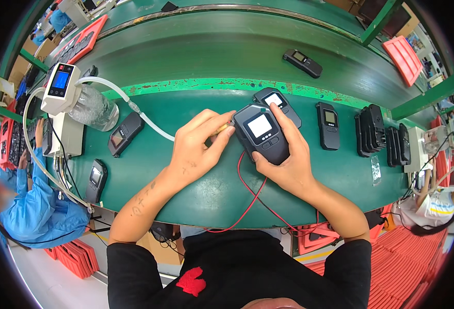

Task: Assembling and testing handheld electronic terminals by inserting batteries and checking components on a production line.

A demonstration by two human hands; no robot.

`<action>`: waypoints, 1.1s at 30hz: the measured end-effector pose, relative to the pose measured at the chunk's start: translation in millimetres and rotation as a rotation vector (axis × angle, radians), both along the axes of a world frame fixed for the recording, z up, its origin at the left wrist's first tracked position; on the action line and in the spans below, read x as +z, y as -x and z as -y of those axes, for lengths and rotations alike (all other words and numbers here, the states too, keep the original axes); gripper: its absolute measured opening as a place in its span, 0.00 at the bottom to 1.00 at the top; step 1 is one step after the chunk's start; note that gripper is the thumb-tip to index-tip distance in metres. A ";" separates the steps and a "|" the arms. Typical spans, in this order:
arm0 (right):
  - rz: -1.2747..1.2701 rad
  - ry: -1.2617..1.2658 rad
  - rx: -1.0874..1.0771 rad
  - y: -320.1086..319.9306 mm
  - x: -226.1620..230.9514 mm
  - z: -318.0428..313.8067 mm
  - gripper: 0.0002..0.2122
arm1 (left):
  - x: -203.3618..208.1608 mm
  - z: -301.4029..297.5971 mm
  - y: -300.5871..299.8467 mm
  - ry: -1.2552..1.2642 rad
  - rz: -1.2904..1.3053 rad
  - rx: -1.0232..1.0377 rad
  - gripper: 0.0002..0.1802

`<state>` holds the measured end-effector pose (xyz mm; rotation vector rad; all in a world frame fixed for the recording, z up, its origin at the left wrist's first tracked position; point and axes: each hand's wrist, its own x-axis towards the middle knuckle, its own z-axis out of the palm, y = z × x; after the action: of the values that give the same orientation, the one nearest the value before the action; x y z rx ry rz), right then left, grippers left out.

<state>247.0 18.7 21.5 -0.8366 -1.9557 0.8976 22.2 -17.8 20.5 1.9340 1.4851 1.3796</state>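
My right hand grips a black handheld meter with a lit white screen and buttons below it, tilted a little over the green bench. Fingers pinched, my left hand holds a small yellowish piece against the meter's upper left side; its far end is hidden. A clear hose runs under that hand, where I lose sight of it. Just behind the held meter lies a second black meter, its screen also lit. Red and black wires trail from beneath the held meter toward the bench's near edge.
At left stands a white pump unit with a blue screen and a clear bottle. Black meters lie on both sides; several stand stacked at right. Beyond the green rail runs a belt. A co-worker in blue sits at left.
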 end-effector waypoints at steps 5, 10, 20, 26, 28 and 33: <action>0.018 -0.016 0.034 2.3 -0.9 3.0 0.44 | -6.7 0.3 2.8 0.008 0.022 -0.011 0.19; 0.007 -0.148 0.059 1.4 -1.2 4.7 0.42 | 12.5 -0.2 13.8 0.371 0.329 -0.170 0.23; 0.204 -0.269 0.210 -13.3 -4.6 -25.2 0.32 | 45.1 -5.5 69.2 0.700 0.322 -0.553 0.24; 0.233 -0.160 0.077 7.5 -10.9 -2.4 0.33 | 44.6 -11.2 78.7 0.770 0.138 -0.754 0.24; 0.170 0.074 0.039 10.5 -6.6 6.6 0.35 | 42.7 -11.2 79.8 0.824 0.111 -0.754 0.24; 0.306 0.293 0.077 6.0 -6.8 2.9 0.34 | 29.2 -14.4 81.3 0.867 0.139 -0.667 0.23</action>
<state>241.1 15.8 14.7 -1.1284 -2.1597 1.1780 -59.1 -3.4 49.7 1.4838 0.9640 0.4374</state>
